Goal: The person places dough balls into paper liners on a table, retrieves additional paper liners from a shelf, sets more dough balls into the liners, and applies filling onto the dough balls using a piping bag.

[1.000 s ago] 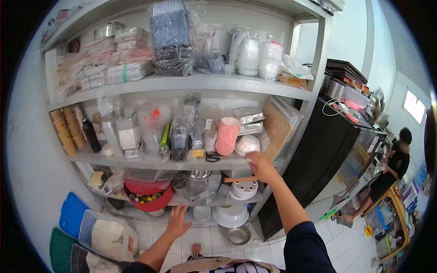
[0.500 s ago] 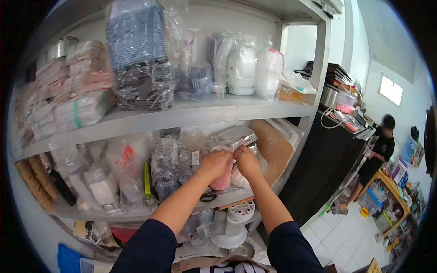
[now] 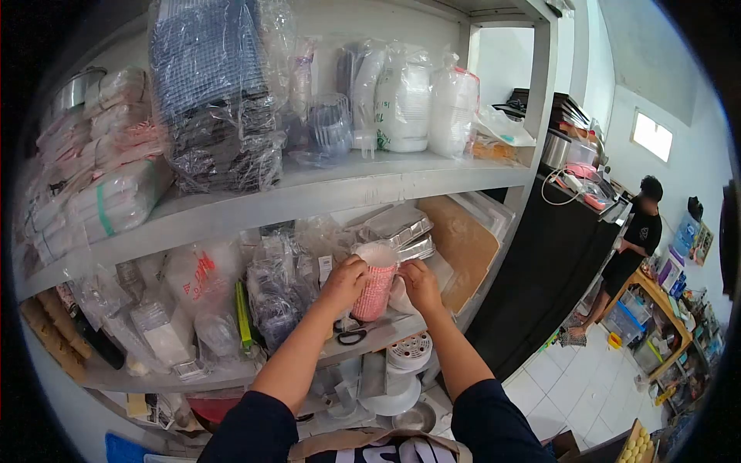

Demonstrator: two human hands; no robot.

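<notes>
A pink-and-white patterned cylinder (image 3: pixel 376 292) with a pale open-looking top stands on the lower shelf. It looks like a stack of paper cups in a wrapper, though I cannot be sure. My left hand (image 3: pixel 345 285) is closed on its upper left side, fingers bent at the rim. At the upper right edge, my right hand (image 3: pixel 421 287) has its fingers pinched together; what lies between them is too small to make out. Shiny foil trays (image 3: pixel 413 235) lie right behind the cylinder. Black-handled scissors (image 3: pixel 352 337) rest at the shelf's edge below my left hand.
Bagged clear plastic containers (image 3: pixel 274 289) and a green-yellow box (image 3: pixel 245 316) crowd the lower shelf to the left. A brown board (image 3: pixel 459 251) leans at the right. The upper shelf (image 3: pixel 309 185) spans above my hands. Another person (image 3: pixel 637 239) stands beyond the black fridge (image 3: pixel 509 293).
My hands have moved apart from close together above the cylinder to either side of it. More of its pink side and its top now show. The view has shifted slightly.
</notes>
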